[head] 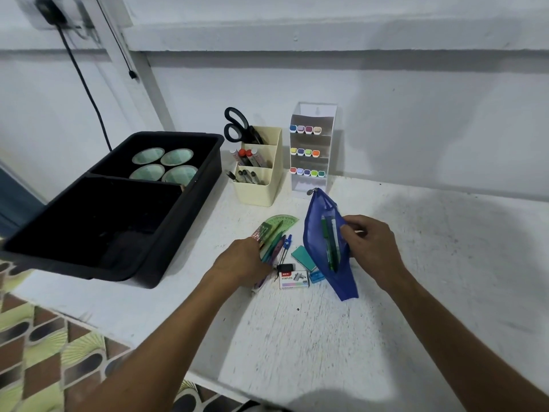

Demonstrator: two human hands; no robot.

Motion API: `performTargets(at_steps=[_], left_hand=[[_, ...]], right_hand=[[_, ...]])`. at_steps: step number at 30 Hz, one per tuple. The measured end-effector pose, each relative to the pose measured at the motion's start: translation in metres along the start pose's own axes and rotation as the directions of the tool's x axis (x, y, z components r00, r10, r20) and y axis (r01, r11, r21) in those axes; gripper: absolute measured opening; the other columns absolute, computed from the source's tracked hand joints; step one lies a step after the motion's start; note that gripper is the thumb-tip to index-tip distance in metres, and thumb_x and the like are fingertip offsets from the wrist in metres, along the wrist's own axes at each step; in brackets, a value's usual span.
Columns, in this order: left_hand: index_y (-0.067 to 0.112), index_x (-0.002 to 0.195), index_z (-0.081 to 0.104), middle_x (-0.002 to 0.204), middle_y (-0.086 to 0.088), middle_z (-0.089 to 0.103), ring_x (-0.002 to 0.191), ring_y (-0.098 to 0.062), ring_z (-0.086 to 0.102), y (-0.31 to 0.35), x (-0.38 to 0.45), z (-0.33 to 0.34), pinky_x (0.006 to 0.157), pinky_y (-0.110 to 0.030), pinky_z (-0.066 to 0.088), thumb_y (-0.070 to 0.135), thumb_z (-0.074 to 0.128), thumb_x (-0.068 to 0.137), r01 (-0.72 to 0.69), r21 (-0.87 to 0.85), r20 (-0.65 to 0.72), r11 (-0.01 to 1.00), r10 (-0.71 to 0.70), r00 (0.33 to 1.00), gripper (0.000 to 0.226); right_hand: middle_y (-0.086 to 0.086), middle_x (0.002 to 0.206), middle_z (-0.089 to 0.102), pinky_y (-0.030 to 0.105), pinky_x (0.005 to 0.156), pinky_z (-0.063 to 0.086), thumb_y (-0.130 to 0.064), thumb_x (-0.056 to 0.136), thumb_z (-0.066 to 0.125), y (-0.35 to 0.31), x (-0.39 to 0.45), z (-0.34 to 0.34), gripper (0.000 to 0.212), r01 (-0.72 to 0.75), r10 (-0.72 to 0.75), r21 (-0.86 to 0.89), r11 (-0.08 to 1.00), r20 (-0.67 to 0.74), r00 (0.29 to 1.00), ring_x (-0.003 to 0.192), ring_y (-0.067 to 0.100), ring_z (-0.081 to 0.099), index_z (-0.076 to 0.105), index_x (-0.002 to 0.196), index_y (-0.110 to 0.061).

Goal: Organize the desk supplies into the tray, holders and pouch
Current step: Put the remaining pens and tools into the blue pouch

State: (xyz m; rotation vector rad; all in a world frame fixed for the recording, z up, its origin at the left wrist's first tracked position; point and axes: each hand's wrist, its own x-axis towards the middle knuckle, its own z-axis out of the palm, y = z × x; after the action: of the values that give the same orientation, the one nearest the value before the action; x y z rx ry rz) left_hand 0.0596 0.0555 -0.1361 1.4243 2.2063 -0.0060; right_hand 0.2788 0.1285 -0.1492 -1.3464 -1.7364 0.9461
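Far left: black tray (190,203), hard plastic, two compartments; rear one holds four round pale-green cups (164,165), front one dark, contents not readable. Overhangs the white worktop (297,337) edge on the left side.

Next: cream tiered holder (258,185), scissors (237,126) upright in the back slot, markers (248,157) mid, dark pens (245,176) in front. Sorted tall-to-short, probably for reach.

Left hand (242,261) down on the loose pile: green protractor (280,223), translucent rulers and pencils fanned under it. Grip looks narrow, fingers curled onto the bundle; whether actually pinched or just pressing, cannot tell. Likely gathering flat pieces in one go.

Beside the pile, loose on the worktop: blue compass (286,243), black clip (285,267), staples box (294,280), teal pad (303,257).

Behind: clear stepped holder (312,144), three rows of colour-capped markers, against the wall.

Right: blue mesh pouch (328,242), soft, see-through, zip pull at the far end, mouth open. Green pen (328,242) visible inside. Right hand (367,243) pinches the pouch's open edge, grip closed on fabric, apparently holding the mouth open for loading.
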Motion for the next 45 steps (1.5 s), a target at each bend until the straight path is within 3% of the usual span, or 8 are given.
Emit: performTargets(at_steps=[6, 9, 16, 23, 30, 33, 37, 45], left_hand=[[0.016, 0.068, 0.049, 0.068, 0.000, 0.057, 0.059, -0.012, 0.054, 0.009, -0.025, -0.040, 0.049, -0.023, 0.038, 0.043, 0.067, 0.080, 0.000, 0.101, 0.041, 0.995, -0.004, 0.999, 0.035], [0.011, 0.072, 0.059, 0.069, -0.003, 0.064, 0.061, -0.017, 0.060, 0.022, -0.041, -0.069, 0.054, -0.027, 0.046, 0.042, 0.068, 0.079, -0.055, 0.130, 0.021, 0.990, 0.052, 0.998, 0.033], [-0.001, 0.076, 0.069, 0.064, -0.007, 0.065, 0.050, -0.015, 0.058, 0.067, -0.026, -0.071, 0.051, -0.024, 0.051, 0.024, 0.070, 0.083, -0.178, -0.379, 0.023, 0.908, 0.201, 0.979, 0.026], [-0.001, 0.083, 0.069, 0.074, -0.014, 0.071, 0.060, -0.023, 0.069, 0.091, -0.003, -0.031, 0.069, -0.034, 0.062, 0.025, 0.068, 0.086, -0.138, -0.532, 0.041, 0.836, 0.188, 0.981, 0.027], [0.010, 0.089, 0.073, 0.084, -0.008, 0.072, 0.068, -0.022, 0.068, 0.044, 0.008, -0.043, 0.062, -0.030, 0.057, 0.021, 0.067, 0.085, -0.175, -0.303, -0.133, 0.937, 0.141, 0.981, 0.013], [0.019, 0.084, 0.071, 0.082, -0.004, 0.071, 0.069, -0.019, 0.063, 0.012, 0.005, -0.047, 0.059, -0.023, 0.047, 0.018, 0.065, 0.084, -0.106, -0.136, -0.085, 0.985, 0.095, 0.992, 0.006], [0.016, 0.084, 0.074, 0.073, -0.007, 0.072, 0.064, -0.021, 0.067, -0.013, -0.001, -0.036, 0.061, -0.028, 0.056, 0.021, 0.071, 0.081, -0.028, -0.054, 0.035, 0.998, 0.030, 0.999, 0.007], [0.013, 0.096, 0.069, 0.084, -0.005, 0.064, 0.073, -0.022, 0.062, -0.021, -0.001, 0.005, 0.063, -0.029, 0.052, 0.021, 0.067, 0.084, -0.014, 0.157, -0.198, 0.987, 0.046, 0.979, 0.015]], right_hand=[[-0.003, 0.096, 0.065, 0.029, 0.078, 0.055, -0.024, 0.093, 0.054, 0.002, 0.001, -0.004, 0.025, -0.014, 0.015, 0.017, 1.000, -0.022, 1.000, 0.083, 0.018, 0.064, 0.065, 0.112, -0.012], [-0.003, 0.096, 0.065, 0.027, 0.076, 0.055, -0.023, 0.092, 0.055, 0.002, 0.002, -0.005, 0.025, -0.021, 0.021, 0.022, 1.000, -0.027, 0.999, 0.082, 0.017, 0.064, 0.065, 0.112, -0.012], [-0.002, 0.096, 0.065, 0.035, 0.081, 0.057, -0.022, 0.093, 0.054, -0.001, 0.000, -0.004, 0.024, -0.030, 0.031, 0.042, 0.999, -0.024, 0.999, 0.084, 0.019, 0.065, 0.065, 0.111, -0.011], [-0.004, 0.094, 0.064, 0.036, 0.080, 0.057, -0.020, 0.093, 0.055, -0.003, -0.002, -0.006, 0.022, -0.029, 0.031, 0.044, 0.999, -0.029, 0.999, 0.083, 0.018, 0.065, 0.065, 0.110, -0.011], [-0.006, 0.092, 0.063, 0.026, 0.075, 0.054, -0.022, 0.093, 0.053, -0.001, -0.002, -0.007, 0.023, -0.046, 0.048, 0.051, 0.998, -0.030, 0.998, 0.077, 0.011, 0.063, 0.064, 0.110, -0.012], [-0.005, 0.093, 0.064, 0.025, 0.076, 0.054, -0.024, 0.093, 0.053, 0.000, -0.001, -0.004, 0.023, -0.040, 0.041, 0.046, 0.998, -0.021, 0.999, 0.079, 0.012, 0.063, 0.064, 0.110, -0.013], [0.000, 0.102, 0.067, 0.031, 0.084, 0.055, -0.026, 0.093, 0.053, 0.001, 0.000, 0.001, 0.027, -0.032, 0.032, 0.026, 0.999, -0.003, 0.999, 0.087, 0.017, 0.064, 0.064, 0.113, -0.013], [0.000, 0.103, 0.066, 0.038, 0.087, 0.056, -0.026, 0.092, 0.054, -0.002, -0.001, 0.004, 0.027, -0.041, 0.040, 0.026, 0.999, 0.015, 0.999, 0.089, 0.020, 0.065, 0.063, 0.114, -0.012]])
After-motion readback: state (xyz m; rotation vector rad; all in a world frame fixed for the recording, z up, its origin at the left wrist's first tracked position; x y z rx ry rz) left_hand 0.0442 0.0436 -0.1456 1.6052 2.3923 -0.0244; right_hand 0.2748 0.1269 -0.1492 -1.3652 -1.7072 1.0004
